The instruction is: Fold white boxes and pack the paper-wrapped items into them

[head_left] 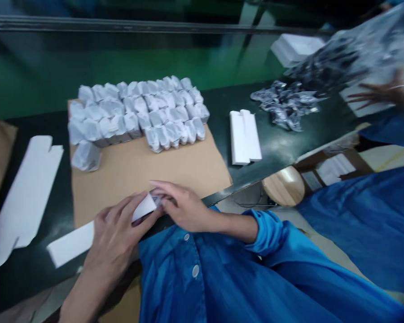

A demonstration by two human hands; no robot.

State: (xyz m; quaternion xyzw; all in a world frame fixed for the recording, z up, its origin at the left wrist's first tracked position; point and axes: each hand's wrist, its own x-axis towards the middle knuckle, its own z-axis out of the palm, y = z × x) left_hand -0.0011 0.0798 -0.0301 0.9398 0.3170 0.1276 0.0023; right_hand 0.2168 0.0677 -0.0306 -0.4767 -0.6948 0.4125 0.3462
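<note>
My left hand (pixel 116 235) and my right hand (pixel 180 206) both grip a white folded card sleeve (pixel 72 244) at the near table edge. A small wrapped item (pixel 156 198) shows between my fingers, partly hidden. Beyond my hands lies a brown cardboard sheet (pixel 144 175), carrying several rows of paper-wrapped small items (pixel 138 112). One wrapped piece (pixel 86 156) stands apart at the sheet's left corner. A flat white die-cut card blank (pixel 27 202) lies left of my left hand.
A white folded card (pixel 245 137) and crumpled silvery wrapping (pixel 284 104) lie on the dark table. At the right, a co-worker's hand (pixel 377 92) is near a silvery bag (pixel 333 63). A blue-coated person (pixel 360 224) and a wooden stool (pixel 284 186) are beyond the table's edge.
</note>
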